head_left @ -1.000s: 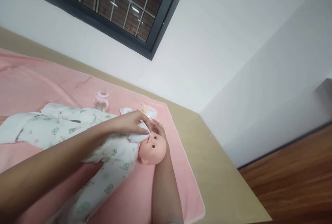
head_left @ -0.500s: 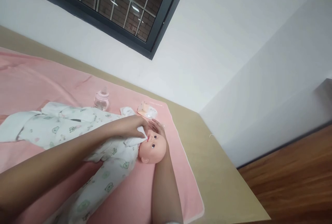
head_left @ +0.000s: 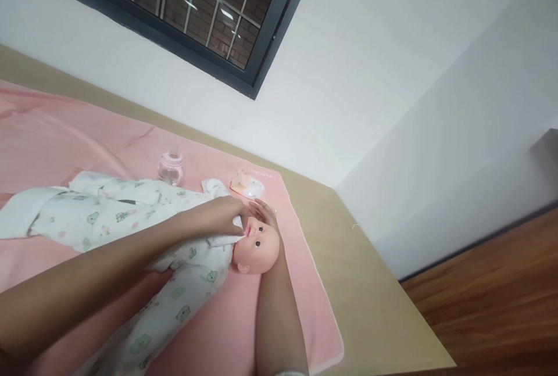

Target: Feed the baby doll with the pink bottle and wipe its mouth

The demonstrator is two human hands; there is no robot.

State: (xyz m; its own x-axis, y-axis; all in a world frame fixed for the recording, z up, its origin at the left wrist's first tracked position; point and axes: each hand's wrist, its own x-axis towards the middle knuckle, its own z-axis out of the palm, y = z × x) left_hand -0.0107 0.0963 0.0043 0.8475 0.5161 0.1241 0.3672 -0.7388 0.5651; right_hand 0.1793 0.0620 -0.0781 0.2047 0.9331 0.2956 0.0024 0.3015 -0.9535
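Note:
A baby doll (head_left: 257,248) in a white printed sleepsuit (head_left: 131,213) lies on a pink blanket (head_left: 65,138). My left hand (head_left: 222,213) is closed on a small white cloth (head_left: 229,236) and presses it at the doll's chin and mouth. My right hand (head_left: 264,213) reaches round behind the doll's head, its fingers resting on the far side of the face.
A small pink baby bottle (head_left: 170,168) stands on the blanket behind the doll. A pale packet (head_left: 249,185) lies near the blanket's far corner. The tan table (head_left: 370,306) ends at the right above a wooden floor (head_left: 492,300). A barred window (head_left: 196,4) is in the wall.
My left hand has drawn the white cloth slightly down from the doll's mouth towards its chin. The right hand and the doll have stayed put.

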